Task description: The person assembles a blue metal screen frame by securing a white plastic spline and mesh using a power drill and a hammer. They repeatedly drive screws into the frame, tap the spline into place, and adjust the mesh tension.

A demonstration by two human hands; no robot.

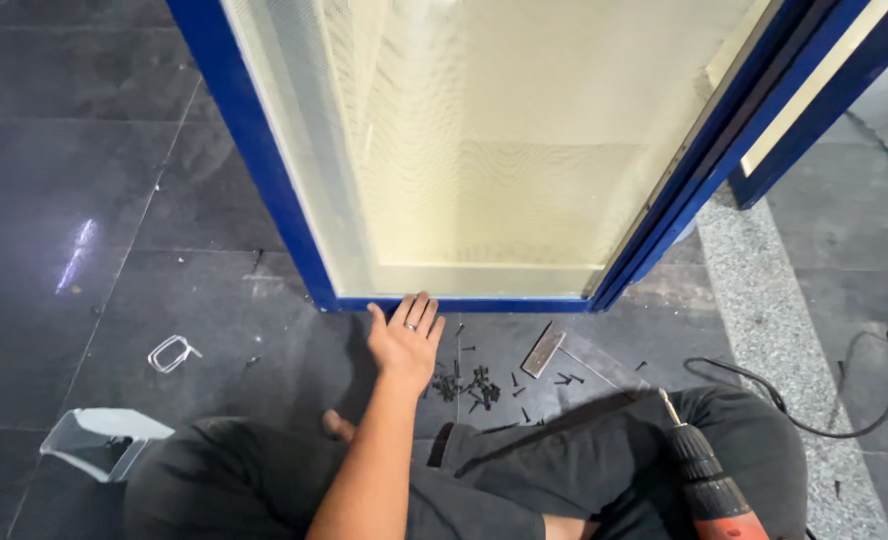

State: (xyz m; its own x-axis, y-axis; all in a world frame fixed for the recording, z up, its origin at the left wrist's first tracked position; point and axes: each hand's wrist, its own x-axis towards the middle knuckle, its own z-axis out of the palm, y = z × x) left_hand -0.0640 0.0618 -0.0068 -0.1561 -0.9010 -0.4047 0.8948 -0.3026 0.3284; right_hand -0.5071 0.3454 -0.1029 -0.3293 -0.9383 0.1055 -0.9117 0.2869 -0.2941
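Two hands share the work: nearest, we should keep the red drill point(712, 487) steady, its gripping fingers out of view, past loose screws point(469, 384), left hand point(407, 338) flat, holding nothing, against the blue frame point(464, 303)

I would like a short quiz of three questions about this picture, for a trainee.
1. True or false: the left hand touches the blue frame.
2. Which tool shows at the lower right? A) power drill B) hammer C) saw
3. What lies scattered on the floor just right of the left hand?

Key: 1. True. 2. A, the power drill. 3. Dark screws.
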